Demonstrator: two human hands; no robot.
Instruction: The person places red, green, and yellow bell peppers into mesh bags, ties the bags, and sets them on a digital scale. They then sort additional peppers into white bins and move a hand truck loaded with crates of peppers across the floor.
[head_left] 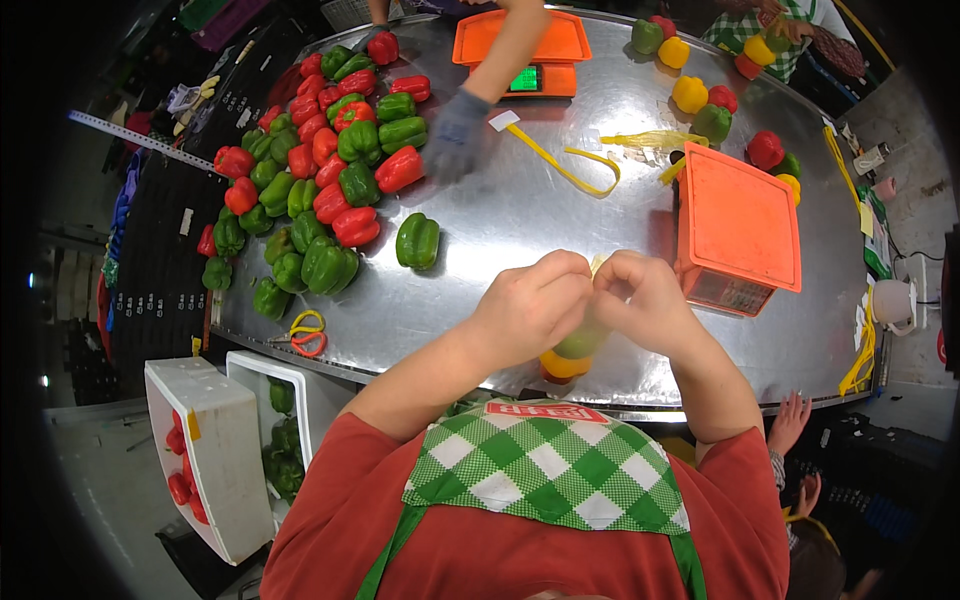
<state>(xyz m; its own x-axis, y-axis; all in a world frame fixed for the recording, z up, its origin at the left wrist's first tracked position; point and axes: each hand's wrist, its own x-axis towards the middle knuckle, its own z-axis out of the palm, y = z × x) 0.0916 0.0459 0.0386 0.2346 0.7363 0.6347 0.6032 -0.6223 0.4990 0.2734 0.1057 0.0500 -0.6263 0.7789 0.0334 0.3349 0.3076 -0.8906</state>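
Bell peppers (568, 362) in what looks like yellow netting (597, 264) sit just below my two hands, by the near edge of the steel table (430, 310); from my remote seat I make out one green and one yellow, and cannot tell whether a third hides there. My left hand (532, 305) and right hand (648, 300) pinch the netting's neck, fingertips nearly meeting, I judge to gather the opening above the load. I count one green pepper (417, 241) apart from the mixed pile (340, 160), whose red and green pieces overlap too much to number. Off to the right, three trios of peppers (712, 123), each red, yellow and green, lie spaced out, probably to keep sets distinct. I also count one orange scale (550, 55), one pair of scissors (308, 335), and two white foam boxes (225, 410), seemingly split by colour: red, green.
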